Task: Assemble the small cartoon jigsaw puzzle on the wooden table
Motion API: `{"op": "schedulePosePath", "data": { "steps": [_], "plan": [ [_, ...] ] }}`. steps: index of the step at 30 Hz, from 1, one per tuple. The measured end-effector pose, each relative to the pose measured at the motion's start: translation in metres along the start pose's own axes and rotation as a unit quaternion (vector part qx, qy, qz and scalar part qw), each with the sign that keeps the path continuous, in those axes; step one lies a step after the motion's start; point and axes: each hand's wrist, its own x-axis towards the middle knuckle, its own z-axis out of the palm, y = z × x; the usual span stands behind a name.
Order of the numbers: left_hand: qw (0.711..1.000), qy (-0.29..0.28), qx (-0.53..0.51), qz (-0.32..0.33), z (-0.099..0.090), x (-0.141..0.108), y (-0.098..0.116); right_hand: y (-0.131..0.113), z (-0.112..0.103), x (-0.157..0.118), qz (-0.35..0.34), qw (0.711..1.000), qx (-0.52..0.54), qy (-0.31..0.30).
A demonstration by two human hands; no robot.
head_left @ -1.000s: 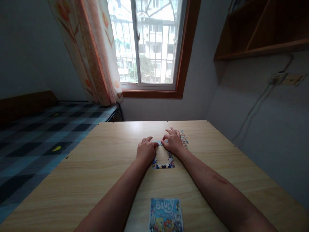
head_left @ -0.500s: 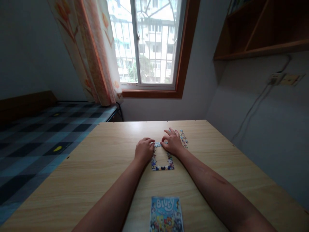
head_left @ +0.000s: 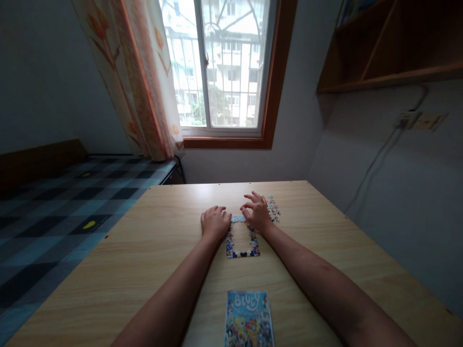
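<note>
Toward the near side of the wooden table (head_left: pixel 144 270), a Bluey picture sheet (head_left: pixel 249 320) is laid flat, its title turned to be read from the near side and its lower end cut off by the view. Beyond it, in line with the sheet, a rectangular jigsaw border (head_left: pixel 243 253) is set out nearer to the table's far edge, with bare wood seen inside it. Its dark bottom strip is turned toward the sheet, and its pale blue top strip is placed between the two hands.

The border's top-left corner is touched by the left hand (head_left: pixel 215 222), which is rested palm down with the fingers slightly apart. The right hand (head_left: pixel 258 212) is held over the border's top-right corner; thumb and forefinger are curled close together and the other fingers are spread. Whether a piece is pinched there cannot be told. Just beside that hand, toward the table's far-right corner, loose jigsaw pieces (head_left: pixel 274 209) are gathered, partly hidden by it.

Along the table's left edge a bed (head_left: pixel 119 193) is seen, covered in checked cloth. Past the far edge, a barred window (head_left: pixel 235 72) is partly flanked by a tulip-patterned curtain (head_left: pixel 141 96). Beyond the right edge, a wooden shelf (head_left: pixel 383 77) is mounted above a wall socket (head_left: pixel 428 121).
</note>
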Motion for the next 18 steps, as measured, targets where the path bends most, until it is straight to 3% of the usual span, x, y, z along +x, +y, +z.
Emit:
{"op": "schedulePosePath", "data": {
  "steps": [4, 10, 18],
  "plan": [
    [0.999, -0.028, 0.030, -0.008, -0.001, 0.000, 0.004, 0.000, -0.004, -0.004, -0.033, 0.999, 0.019, -0.017],
    [1.000, -0.018, -0.005, 0.002, 0.000, 0.000, 0.000, -0.002, -0.013, -0.015, -0.029, 0.997, 0.056, -0.047],
    [0.999, -0.042, 0.027, 0.007, -0.003, -0.003, 0.000, -0.014, -0.015, -0.023, -0.058, 0.993, -0.012, -0.100]
  ]
}}
